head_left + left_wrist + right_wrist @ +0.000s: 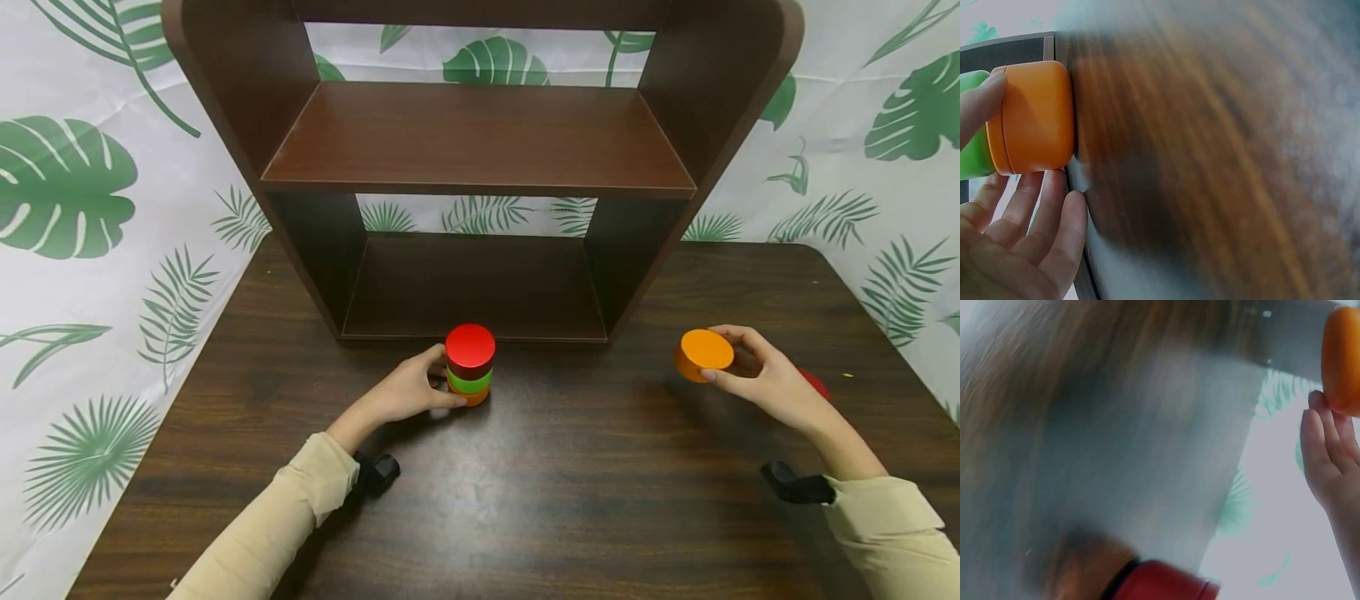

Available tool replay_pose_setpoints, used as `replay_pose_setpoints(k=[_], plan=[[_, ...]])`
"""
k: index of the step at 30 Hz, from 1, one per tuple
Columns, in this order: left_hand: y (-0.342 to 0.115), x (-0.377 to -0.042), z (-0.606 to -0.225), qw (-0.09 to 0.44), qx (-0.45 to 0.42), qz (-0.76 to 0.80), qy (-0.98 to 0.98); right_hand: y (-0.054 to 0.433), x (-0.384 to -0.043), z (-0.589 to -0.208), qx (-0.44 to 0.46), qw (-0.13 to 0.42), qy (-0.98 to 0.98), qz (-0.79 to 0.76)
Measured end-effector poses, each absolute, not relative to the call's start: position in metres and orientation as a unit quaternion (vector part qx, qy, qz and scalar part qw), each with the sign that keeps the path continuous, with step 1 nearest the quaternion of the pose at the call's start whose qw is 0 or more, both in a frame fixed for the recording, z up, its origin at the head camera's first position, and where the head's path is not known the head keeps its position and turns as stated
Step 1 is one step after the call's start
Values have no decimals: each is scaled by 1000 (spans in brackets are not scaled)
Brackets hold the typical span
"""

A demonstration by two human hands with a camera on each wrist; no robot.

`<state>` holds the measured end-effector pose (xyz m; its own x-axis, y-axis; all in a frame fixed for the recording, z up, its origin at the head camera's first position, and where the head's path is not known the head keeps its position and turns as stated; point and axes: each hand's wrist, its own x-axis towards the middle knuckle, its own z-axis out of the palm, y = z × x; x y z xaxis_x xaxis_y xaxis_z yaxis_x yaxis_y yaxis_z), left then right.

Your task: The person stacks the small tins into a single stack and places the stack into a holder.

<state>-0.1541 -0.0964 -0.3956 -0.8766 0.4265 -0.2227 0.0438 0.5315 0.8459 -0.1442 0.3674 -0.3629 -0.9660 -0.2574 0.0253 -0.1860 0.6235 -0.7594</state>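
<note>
A stack of small round tins stands on the table in front of the shelf in the head view. A red tin (470, 350) is on top, a green tin (469, 382) in the middle and an orange tin (1038, 119) at the bottom. My left hand (405, 387) grips the stack low down, with thumb and fingers on opposite sides of the orange tin. Over to the right, another orange tin (705, 352) is pinched between the thumb and fingers of my right hand (772, 379). It appears raised off the table.
A dark brown two-tier shelf (480, 137) stands at the back of the wooden table (525, 483). A red round tin (1160, 582) lies partly hidden behind my right wrist. Leaf-patterned cloth (67, 333) hangs around the table.
</note>
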Motion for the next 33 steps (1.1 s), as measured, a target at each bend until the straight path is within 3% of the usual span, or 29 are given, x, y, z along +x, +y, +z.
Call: replay_pose_setpoints(k=[12, 33], plan=[[-97, -153, -393, 207, 134, 457, 855, 327, -146, -344, -135, -5, 872, -470], [-97, -154, -394, 213, 132, 457, 854, 244, -155, -318, -167, 0, 846, -506]])
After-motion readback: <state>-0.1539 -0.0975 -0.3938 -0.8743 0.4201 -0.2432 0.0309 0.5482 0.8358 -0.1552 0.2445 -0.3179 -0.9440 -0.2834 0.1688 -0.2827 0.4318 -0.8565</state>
